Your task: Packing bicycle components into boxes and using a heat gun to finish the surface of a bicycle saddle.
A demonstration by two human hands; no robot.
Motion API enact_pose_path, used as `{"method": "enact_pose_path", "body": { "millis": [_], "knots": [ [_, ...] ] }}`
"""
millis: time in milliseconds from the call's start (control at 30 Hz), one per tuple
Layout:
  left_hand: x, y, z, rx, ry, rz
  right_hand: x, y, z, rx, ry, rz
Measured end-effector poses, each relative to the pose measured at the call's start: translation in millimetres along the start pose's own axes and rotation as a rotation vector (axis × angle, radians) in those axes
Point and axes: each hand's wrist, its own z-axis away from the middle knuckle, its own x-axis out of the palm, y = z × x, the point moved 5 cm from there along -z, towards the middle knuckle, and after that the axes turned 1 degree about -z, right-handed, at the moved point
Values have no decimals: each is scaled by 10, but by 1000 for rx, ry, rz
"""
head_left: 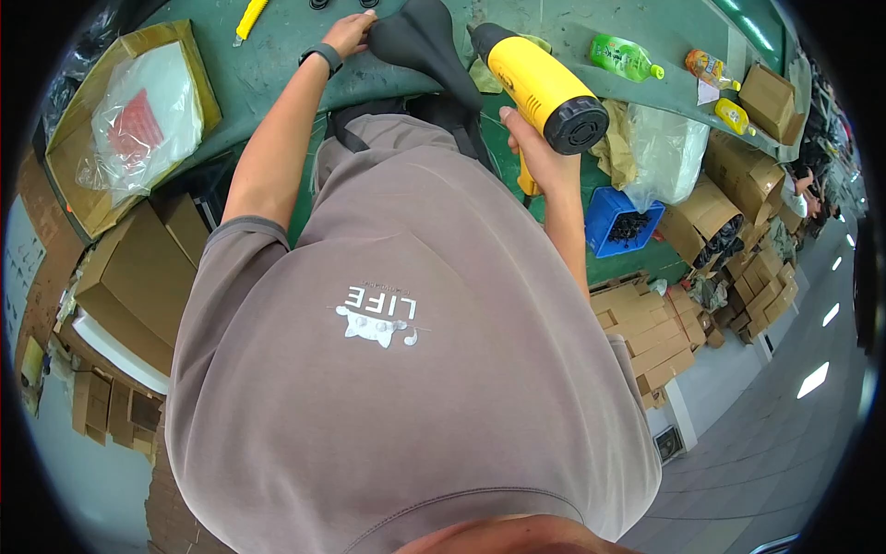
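Observation:
A black bicycle saddle (417,44) lies at the near edge of the green table, its narrow nose toward my body. My left hand (348,35), with a dark watch band on the wrist, grips the saddle's wide end at its left side; the fingertips are partly hidden. In my right hand (544,159) is a yellow and black heat gun (535,81), held by its handle. The black nozzle points away from me, to the right of the saddle and apart from it.
A green bottle (620,57), an orange-labelled bottle (709,68) and a yellow bottle (733,116) lie at the right of the green table (591,20). A tray (205,81) with plastic-wrapped items is at the left. Below right stands a blue crate (602,222) of black parts, beside cardboard boxes (646,323).

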Motion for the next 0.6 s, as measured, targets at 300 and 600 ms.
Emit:
{"method": "enact_pose_path", "body": {
  "millis": [300,600],
  "knots": [
    [19,-298,-165,68,86,-68,-24,50,198,-332,-35,319],
    [-40,-597,239,49,24,-134,-218,-34,409,-419,112,240]
  ]
}}
